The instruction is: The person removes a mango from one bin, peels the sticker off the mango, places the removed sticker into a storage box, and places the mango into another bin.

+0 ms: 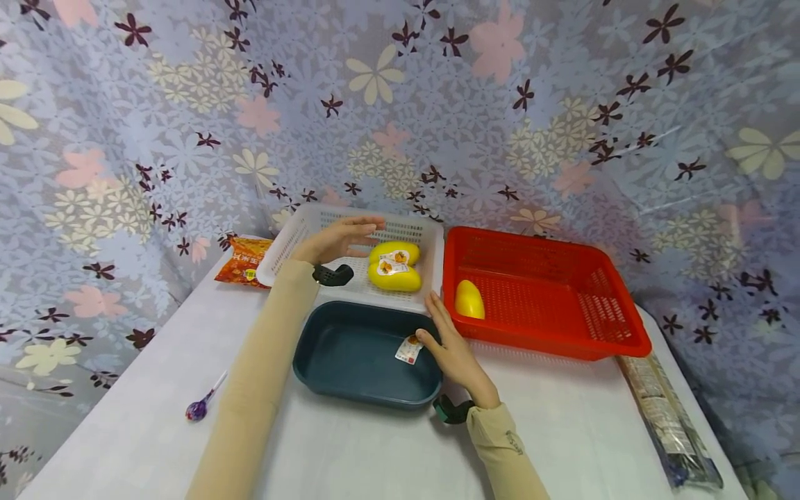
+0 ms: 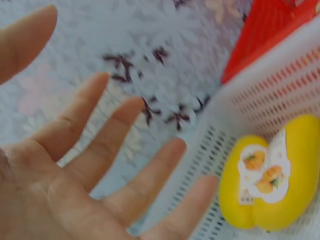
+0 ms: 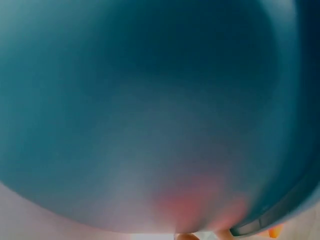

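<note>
Right now, from my seat far from the rig, I see the dark blue-green bin [image 1: 350,361] on the white table [image 1: 350,451], with a small printed label [image 1: 409,349] at its right end, inside. At that end is the right hand [image 1: 455,354], its fingers straight beside the rim, its thumb reaching over to the label; how firmly it presses I cannot tell. My right wrist view is mostly blurred blue-green, with fingertips [image 3: 187,236] peeping in at the bottom edge. Just behind the bin sits a white basket [image 1: 431,260], holding a pair of yellow mango-shaped pieces [image 1: 395,266] with fruit-printed stickers. Over its left part I have the left hand [image 1: 340,239], fingers spread and extended, holding nothing. To the right, a red basket [image 1: 537,292] carries a single yellow piece [image 1: 469,301] in its left end. Farther out, I make out an orange snack bag [image 1: 244,262] left of the white basket, a lollipop [image 1: 196,410] nearer me, long packets [image 1: 669,417] along the right edge, and flowered cloth [image 1: 437,139] behind everything.
</note>
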Tool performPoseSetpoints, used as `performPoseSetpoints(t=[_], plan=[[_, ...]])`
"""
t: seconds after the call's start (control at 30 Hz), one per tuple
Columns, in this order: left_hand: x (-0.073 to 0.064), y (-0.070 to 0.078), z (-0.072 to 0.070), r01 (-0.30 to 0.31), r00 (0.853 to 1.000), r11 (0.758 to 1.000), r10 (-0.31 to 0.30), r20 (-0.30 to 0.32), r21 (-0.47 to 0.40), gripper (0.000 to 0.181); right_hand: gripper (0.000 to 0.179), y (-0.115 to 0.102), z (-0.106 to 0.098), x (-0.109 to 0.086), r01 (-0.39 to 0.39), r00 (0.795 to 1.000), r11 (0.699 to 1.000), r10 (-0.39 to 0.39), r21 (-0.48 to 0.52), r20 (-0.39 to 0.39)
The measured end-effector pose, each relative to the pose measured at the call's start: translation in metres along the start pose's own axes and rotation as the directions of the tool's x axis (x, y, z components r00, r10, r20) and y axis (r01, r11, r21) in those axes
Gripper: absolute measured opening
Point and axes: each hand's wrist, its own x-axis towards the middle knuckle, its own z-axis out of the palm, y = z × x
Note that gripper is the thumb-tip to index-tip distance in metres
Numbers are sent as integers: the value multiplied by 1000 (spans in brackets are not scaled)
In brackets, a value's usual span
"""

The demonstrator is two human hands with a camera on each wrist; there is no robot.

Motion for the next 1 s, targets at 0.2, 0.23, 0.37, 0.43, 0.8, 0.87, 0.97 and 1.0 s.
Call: performPoseSetpoints(t=[0.2,0.23,0.37,0.43,0.8,0.87,0.97,1.0], plan=[[20,-8,-9,64,998,998,-64,-2,5,52,68,-2,0,-1,16,1000,999,-17,44,24],[23,-10,-10,73,997,997,-73,-7,8,52,68,-2,0,-1,15,1000,999,-16,47,27],[35,-20,-13,131,991,991,-131,-6,-3,56,68,-2,1,-1,13,999,999,-15,52,30],[40,-23,-14,175,985,985,-175,-5,2,58,68,-2,1,0,9,1000,999,-10,49,27],[63,-50,-22,366,930,907,-355,-92,208,59,68,3,3,0,5,1000,999,-7,47,30],[64,-51,-21,370,929,906,-357,-98,205,57,67,4,3,0,2,1000,999,-3,41,26],[66,-53,-18,366,930,910,-350,-111,196,56,68,4,1,1,1,1000,999,-2,36,25],[67,-53,-16,364,931,912,-348,-115,189,56,67,4,1,1,0,1000,999,-1,35,26]])
